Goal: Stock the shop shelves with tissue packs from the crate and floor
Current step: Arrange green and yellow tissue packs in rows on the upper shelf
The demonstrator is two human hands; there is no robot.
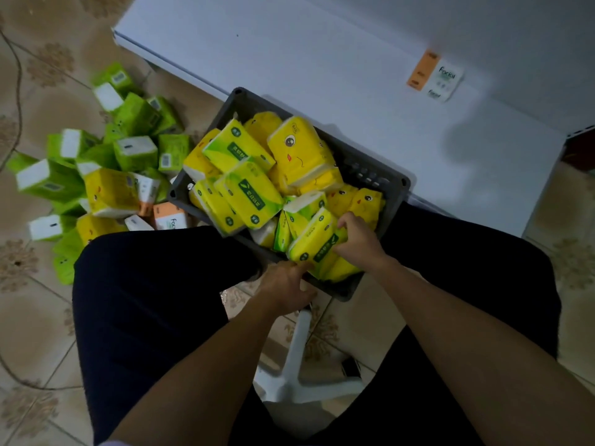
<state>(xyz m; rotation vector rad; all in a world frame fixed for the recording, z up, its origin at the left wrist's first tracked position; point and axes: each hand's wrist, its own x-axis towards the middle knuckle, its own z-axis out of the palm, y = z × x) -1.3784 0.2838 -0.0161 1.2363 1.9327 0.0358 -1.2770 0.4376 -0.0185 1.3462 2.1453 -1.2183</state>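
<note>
Right now your right hand [357, 241] is curled over a yellow-and-green pack [314, 244], fingers round its top edge, in the near right corner of the crate [370, 172]. The pack is tilted, its near end down by the crate's near rim. Your left hand [285, 284] is at that rim, its fingertips touching the near end of the same pack and its thumb out to the side; you cannot tell from here whether it grips or only touches.

The crate is dark plastic and sits on the floor [32, 317] between your knees, against the front of the white shelf [322, 59]. It is heaped with yellow packs [296, 149], some with green bands, some with a cartoon face, lying at all angles and rising above the rim on the far side. More of them lie under and beside the pack you hold.

On the shelf, well apart from your hands, lies a single orange pack [434, 75], white on its right part.

To your left, green packs [135, 152] are strewn on the floor just beside the crate, with a few yellow and orange ones among them. A white stool base [299, 365] shows below your forearms.
</note>
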